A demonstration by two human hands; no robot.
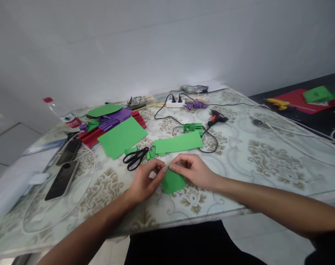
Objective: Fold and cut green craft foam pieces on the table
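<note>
My left hand and right hand, thumbs and forefingers closed, pinched the far edge of a green paper over the table, on my side of the scissors; it seemed light, thin and easily creased, best held gently by its edges

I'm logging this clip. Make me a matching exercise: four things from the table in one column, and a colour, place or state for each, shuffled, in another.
Things
1. Small green piece
2. Scissors
3. Power strip
4. Bottle

Descriptions
A. White, with two black plugs in it
B. Topped with a red cap
C. Held by the left hand and the right hand
D. Black-handled, lying on the tablecloth

Pairs: 1-C, 2-D, 3-A, 4-B
</note>
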